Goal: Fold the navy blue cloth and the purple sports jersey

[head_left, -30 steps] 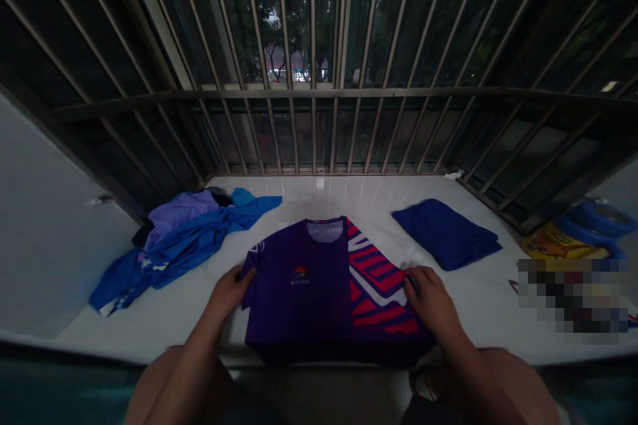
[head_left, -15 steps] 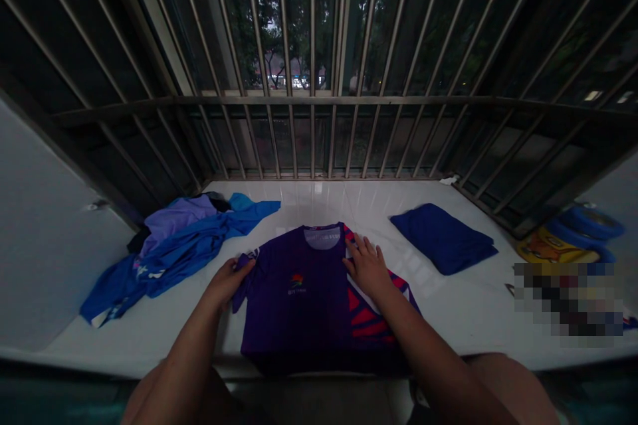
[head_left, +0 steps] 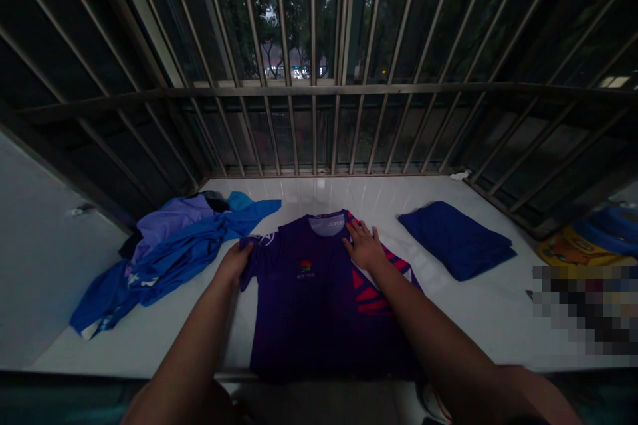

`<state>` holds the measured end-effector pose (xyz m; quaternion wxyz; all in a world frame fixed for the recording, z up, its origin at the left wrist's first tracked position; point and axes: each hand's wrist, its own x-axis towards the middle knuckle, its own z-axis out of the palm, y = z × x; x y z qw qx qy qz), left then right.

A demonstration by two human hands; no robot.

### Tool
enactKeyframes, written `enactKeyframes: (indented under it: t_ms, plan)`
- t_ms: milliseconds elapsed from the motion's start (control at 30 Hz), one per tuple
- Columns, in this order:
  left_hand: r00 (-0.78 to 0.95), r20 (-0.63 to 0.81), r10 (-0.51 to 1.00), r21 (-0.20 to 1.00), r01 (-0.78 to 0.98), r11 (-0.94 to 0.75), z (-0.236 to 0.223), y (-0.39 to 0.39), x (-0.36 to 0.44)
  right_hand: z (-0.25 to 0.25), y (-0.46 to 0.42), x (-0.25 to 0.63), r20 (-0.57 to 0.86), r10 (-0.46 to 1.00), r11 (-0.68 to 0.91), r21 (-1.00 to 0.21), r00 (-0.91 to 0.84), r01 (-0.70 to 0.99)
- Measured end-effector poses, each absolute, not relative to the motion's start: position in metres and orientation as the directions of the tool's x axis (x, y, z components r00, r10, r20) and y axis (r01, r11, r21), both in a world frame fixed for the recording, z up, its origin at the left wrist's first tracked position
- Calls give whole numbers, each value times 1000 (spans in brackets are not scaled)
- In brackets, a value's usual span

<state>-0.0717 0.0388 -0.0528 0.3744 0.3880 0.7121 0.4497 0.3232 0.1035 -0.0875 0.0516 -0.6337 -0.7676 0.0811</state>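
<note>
- The left hand (head_left: 234,264) is nearly closed, its thumb and fingers pinching the sleeve edge of a short-sleeved jersey (head_left: 294,309), dark purple fabric with red and white stripes on one side.
- The right hand (head_left: 366,251) is open, palm down and fingers somewhat spread, resting on the striped shoulder just beside the neckline; it does not appear to grip any cloth.
- The jersey lies front up between and below the two hands, spread on a white glossy ledge (head_left: 319,196), its collar away from the person. Its lower part reaches the near edge of the ledge; how the hem lies there is too dark to tell.
- Beyond the left hand and to its outer side, a loose heap of blue and lilac clothes (head_left: 174,246) lies apart from the jersey.
- To the outer side of the right hand, a folded dark blue cloth (head_left: 456,240) lies flat, apart from the jersey; farther out is a yellow and blue object (head_left: 581,247), only partly seen.
- The jersey looks light, thin and limp, likely to slide easily on the smooth ledge and to ruck up if pulled from one point.
- The sleeve edges and shoulder seams seem good places for a light pinch, with the other hand's flat palm steadying the cloth near the collar; nothing about it looks fragile.
</note>
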Motion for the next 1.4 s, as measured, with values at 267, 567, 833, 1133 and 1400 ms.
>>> enactKeyframes:
  t_ms: [267,567,833,1133,1400]
  plan:
    - [-102,90,991,882,471,-32,7,10,-16,-86,117,322,10,982,185,-185,-186,965]
    - [134,158,978,647,735,-205,-52,-87,-34,-89,118,324,30,980,200,-198,-198,959]
    - [219,216,951,640,704,-308,-76,-38,-52,-61,91,306,138,967,238,-195,-213,952]
    - [113,264,958,777,563,-281,-95,-25,-62,-50,131,235,65,973,231,-312,-222,922]
    - [67,296,953,728,629,-271,-87,-27,-55,-54,194,180,-15,965,242,-350,-264,905]
